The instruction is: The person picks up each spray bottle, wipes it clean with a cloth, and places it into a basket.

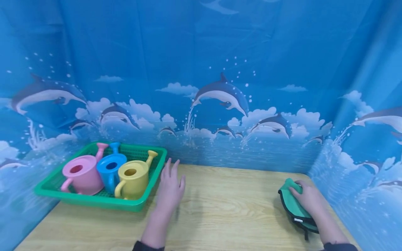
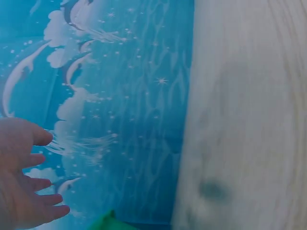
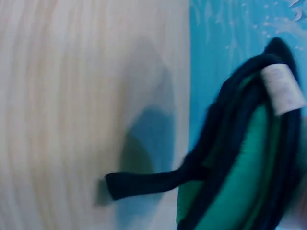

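Observation:
At the right side of the table, my right hand (image 1: pixel 309 198) grips a green cloth item with black edging (image 1: pixel 295 202). Its exact kind is unclear. In the right wrist view, this green cloth item (image 3: pixel 240 177) shows a black strap end and a white tag, while the hand is mostly out of frame. My left hand (image 1: pixel 170 190) is stretched out beside the right edge of the green basket (image 1: pixel 141 205); whether it touches the rim cannot be told. Seen from the left wrist, the left hand (image 2: pixel 29 177) has its fingers spread, holding nothing.
In the basket stand a pink watering can (image 1: pixel 86 177), a blue watering can (image 1: pixel 110 167) and a yellow watering can (image 1: pixel 136 177). The wooden table (image 1: pixel 226 205) meets a blue dolphin-print curtain (image 1: pixel 201 69) at its back and sides.

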Demonstrator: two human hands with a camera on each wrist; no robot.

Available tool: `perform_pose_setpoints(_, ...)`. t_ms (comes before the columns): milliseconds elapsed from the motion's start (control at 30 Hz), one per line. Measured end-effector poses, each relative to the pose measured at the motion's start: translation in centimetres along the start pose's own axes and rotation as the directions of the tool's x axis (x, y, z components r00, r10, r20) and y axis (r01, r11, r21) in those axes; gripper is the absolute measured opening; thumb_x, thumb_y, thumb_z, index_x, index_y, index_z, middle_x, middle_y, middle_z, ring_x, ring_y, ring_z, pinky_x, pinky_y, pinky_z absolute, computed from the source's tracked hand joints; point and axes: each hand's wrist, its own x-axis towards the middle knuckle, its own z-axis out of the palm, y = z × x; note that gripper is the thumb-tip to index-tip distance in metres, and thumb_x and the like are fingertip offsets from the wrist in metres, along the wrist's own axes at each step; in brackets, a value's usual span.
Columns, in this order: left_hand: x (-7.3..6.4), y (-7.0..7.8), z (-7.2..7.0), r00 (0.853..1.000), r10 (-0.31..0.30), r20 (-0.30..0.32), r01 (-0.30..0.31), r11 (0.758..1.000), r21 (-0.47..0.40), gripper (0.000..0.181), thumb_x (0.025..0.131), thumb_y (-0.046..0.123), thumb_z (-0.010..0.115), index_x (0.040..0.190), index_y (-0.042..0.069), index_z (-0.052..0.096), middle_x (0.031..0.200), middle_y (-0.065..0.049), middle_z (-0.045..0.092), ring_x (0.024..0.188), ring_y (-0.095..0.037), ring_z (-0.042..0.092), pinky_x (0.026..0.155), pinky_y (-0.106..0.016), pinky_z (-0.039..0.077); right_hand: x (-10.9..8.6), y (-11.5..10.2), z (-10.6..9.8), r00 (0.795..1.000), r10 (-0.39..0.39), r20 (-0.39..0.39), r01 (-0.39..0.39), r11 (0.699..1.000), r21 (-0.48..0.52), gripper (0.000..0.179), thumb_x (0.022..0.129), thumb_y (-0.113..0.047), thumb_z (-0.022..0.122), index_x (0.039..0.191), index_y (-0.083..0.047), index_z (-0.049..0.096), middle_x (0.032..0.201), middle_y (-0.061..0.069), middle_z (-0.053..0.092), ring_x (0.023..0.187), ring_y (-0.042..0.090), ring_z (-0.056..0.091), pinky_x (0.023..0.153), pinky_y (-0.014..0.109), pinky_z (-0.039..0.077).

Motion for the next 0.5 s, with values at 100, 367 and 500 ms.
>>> perform_pose_setpoints(100, 0.1, -0.2, 1.0, 0.999, -0.016, 0.031, 0.016, 1.000, 0.021, 0.057, 0.097, 0.022, 0.056, 0.147, 0.007, 0.034, 0.156, -0.021, 0.022, 0.142, -0.044, 0.024, 0.110, -0.061, 0.029, 0.0, 0.7, 0.5, 1.000, 0.019, 0.013, -0.019, 1.000, 0.002, 0.061, 0.097, -0.036, 0.052, 0.135, 0.010, 0.041, 0.129, 0.039, 0.047, 0.114, 0.058, 0.046, 0.088, 0.064, 0.042)
perform_pose_setpoints(367, -0.1, -0.4, 2.5, 0.997, -0.027, 0.076, 0.022, 0.997, 0.068, 0.060, 0.096, 0.029, 0.058, 0.148, 0.010, 0.034, 0.157, -0.021, 0.019, 0.143, -0.047, 0.019, 0.107, -0.066, 0.028, 0.1, 1.3, 1.7, 0.995, 0.062, 0.072, -0.064, 0.997, 0.034, 0.069, 0.097, -0.039, 0.052, 0.137, 0.013, 0.033, 0.132, 0.043, 0.041, 0.116, 0.059, 0.042, 0.090, 0.065, 0.041)
perform_pose_setpoints(500, -0.2, -0.3, 2.9, 0.996, -0.011, 0.084, 0.005, 0.998, 0.069, 0.060, 0.096, 0.030, 0.057, 0.148, 0.009, 0.034, 0.157, -0.022, 0.019, 0.143, -0.047, 0.019, 0.109, -0.065, 0.025, 0.1, 0.4, 1.6, 0.990, 0.067, 0.127, -0.072, 0.997, 0.032, 0.075, 0.097, -0.041, 0.052, 0.139, 0.015, 0.027, 0.130, 0.046, 0.038, 0.115, 0.060, 0.042, 0.090, 0.065, 0.041)
